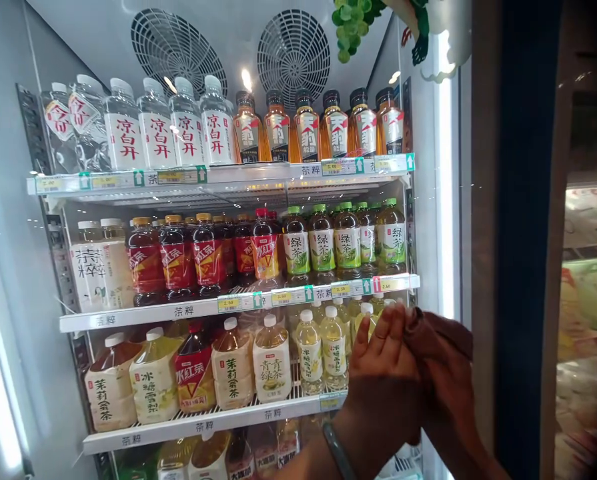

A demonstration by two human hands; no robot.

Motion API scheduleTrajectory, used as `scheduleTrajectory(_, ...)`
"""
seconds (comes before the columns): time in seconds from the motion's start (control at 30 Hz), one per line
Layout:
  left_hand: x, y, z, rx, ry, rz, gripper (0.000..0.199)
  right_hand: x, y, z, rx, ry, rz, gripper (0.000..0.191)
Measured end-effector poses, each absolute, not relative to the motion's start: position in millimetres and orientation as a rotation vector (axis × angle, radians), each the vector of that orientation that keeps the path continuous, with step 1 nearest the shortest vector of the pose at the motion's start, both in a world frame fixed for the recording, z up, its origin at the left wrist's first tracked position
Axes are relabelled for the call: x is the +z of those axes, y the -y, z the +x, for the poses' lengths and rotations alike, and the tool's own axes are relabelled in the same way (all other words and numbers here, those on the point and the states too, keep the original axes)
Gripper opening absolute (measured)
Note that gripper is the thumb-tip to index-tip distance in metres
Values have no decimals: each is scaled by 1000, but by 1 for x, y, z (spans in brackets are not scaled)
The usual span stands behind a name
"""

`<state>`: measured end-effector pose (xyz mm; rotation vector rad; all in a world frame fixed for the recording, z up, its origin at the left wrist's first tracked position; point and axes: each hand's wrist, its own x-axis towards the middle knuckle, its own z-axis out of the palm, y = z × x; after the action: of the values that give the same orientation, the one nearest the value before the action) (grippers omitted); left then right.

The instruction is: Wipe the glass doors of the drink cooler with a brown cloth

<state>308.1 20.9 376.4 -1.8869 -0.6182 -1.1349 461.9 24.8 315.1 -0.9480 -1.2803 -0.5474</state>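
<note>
My left hand (385,380) is raised at the lower right, its back toward me and its fingers stretched upward, with a bracelet (337,450) on the wrist. Its fingertips are near a glass-fronted drinks cooler's shelf edge (393,283). Just right of it, against it, my right hand (451,383) has its fingers closed on what looks like a dark brown cloth (443,335). The cloth's near end touches or nearly touches the left fingers; the exact contact is too dark to make out. Behind the hands are small bottles of pale yellow drink (335,350).
Water bottles (123,133) and amber bottles (336,130) line the top shelf. Red-labelled bottles (211,257) and green tea bottles (347,243) stand below. Larger bottles (232,370) fill the lower shelf. A dark door frame (528,233) rises at right; plastic grapes (349,27) hang above.
</note>
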Motion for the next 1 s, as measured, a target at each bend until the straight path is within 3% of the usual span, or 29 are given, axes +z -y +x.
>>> scheduleTrajectory(0.17,421,-29,316,-1173,602,-1854,56,389,-28,498,-886,1321,-910,12)
scheduleTrajectory(0.3,430,-32,316,-1144,605,-1840,60,373,-31,509,-822,1090,-1054,26)
scheduleTrajectory(0.4,429,-31,316,-1114,579,-1859,58,363,-31,488,-790,1194,-996,19)
scheduleTrajectory(0.6,470,-35,313,-1145,585,-1822,56,436,-33,497,-954,1365,-842,16)
scheduleTrajectory(0.73,484,-39,309,-1103,586,-1833,64,435,-35,503,-915,1157,-969,23)
scheduleTrajectory(0.83,486,-39,308,-1048,577,-1850,58,434,-34,479,-961,1254,-897,23)
scheduleTrajectory(1.0,507,-36,304,-1106,633,-1828,53,485,-32,469,-1058,1373,-757,21)
